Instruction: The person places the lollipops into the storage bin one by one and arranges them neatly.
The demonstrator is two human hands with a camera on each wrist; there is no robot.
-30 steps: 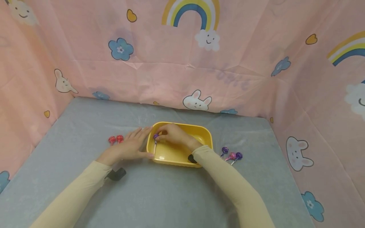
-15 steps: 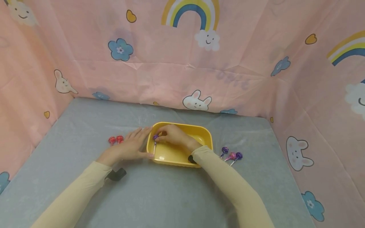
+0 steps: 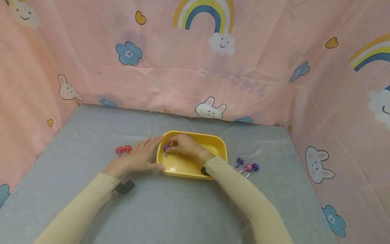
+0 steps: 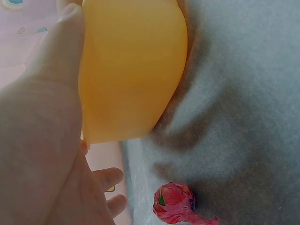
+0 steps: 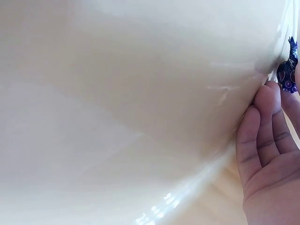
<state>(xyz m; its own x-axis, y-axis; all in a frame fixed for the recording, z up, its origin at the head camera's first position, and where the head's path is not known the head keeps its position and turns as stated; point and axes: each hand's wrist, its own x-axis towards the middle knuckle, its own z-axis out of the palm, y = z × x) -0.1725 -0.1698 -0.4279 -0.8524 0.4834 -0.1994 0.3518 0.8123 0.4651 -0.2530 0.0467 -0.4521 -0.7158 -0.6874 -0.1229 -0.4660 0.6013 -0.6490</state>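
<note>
The right hand is inside the yellow tray, its thumb and forefinger pinching the head of a purple lollipop. That lollipop is in the tray along its left end, its white stick pointing toward the near side. In the right wrist view the purple wrapper shows at the right edge, beside the fingertips.

The left hand is open, fingers spread and fairly straight, at the outside of the tray's left end; its thumb lies by the near left corner. Just beyond its wrist side, on the bench, red lollipops lie close together, one of them partly hidden by the hand.

Right of the tray, near the right sleeve, lie two purple lollipops with a pink lollipop between them. A pink printed cloth stands behind and at both sides.
</note>
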